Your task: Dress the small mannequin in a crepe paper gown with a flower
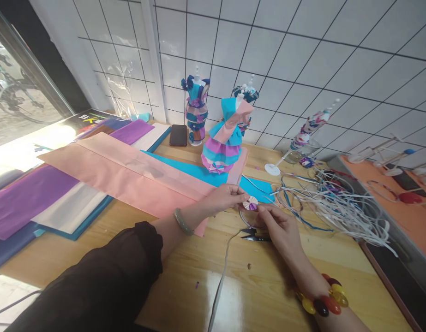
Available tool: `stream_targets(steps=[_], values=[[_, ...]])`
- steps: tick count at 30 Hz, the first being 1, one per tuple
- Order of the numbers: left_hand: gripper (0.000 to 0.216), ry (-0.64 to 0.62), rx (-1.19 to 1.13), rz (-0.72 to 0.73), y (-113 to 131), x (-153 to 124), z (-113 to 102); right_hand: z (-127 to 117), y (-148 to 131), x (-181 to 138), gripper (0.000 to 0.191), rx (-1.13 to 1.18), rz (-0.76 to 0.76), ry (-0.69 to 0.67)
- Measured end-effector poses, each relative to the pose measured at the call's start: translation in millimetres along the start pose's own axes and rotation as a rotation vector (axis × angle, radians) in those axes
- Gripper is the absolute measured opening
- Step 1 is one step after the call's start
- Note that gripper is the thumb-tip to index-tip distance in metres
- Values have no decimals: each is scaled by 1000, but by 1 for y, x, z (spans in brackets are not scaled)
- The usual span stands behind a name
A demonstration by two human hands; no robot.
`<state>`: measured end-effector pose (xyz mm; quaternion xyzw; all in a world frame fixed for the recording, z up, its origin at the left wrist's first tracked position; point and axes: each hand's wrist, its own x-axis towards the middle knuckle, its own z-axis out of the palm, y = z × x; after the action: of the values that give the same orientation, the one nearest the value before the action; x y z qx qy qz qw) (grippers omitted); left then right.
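Between my hands is a small pleated paper rosette (250, 203), part white and part purple. My left hand (230, 195) pinches its upper left edge, while the fingers of my right hand (278, 225) close on its lower right side. Below them, a pair of dark scissors (256, 236) lies on the wood, partly hidden by my right hand. Just behind stands a small dress form in a tiered paper dress (224, 138) of blue, pink and purple. A long pale cord (222, 272) runs from near the scissors to the table's front.
Pink paper (140, 177) spreads across the left, over purple paper (36, 196) and white sheets. Tangled paper strips (344, 207) lie at right beside a tray (382, 189). A phone (178, 135), another dressed form (196, 110) and a leaning one (308, 131) stand near the tiled wall.
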<state>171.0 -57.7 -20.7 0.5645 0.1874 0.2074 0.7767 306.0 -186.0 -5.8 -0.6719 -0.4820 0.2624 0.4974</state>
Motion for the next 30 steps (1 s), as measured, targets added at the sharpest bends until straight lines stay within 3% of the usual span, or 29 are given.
stream_targets(steps=[5,10,14,20,25,30], values=[[43,-76,43,-19,5,-6,2,-2,-6,2,34,4,11,51],[43,-172,84,-9,4,-7,4,5,-6,1,27,239,167,-3],[46,-138,80,-4,4,-6,4,6,-4,1,27,314,222,-12],[50,-76,-48,-72,9,-6,7,4,-3,5,24,280,168,99],[47,-119,-19,-98,6,-5,9,2,-3,5,21,295,151,114],[40,-72,-12,-92,5,-4,7,0,1,6,19,319,152,86]])
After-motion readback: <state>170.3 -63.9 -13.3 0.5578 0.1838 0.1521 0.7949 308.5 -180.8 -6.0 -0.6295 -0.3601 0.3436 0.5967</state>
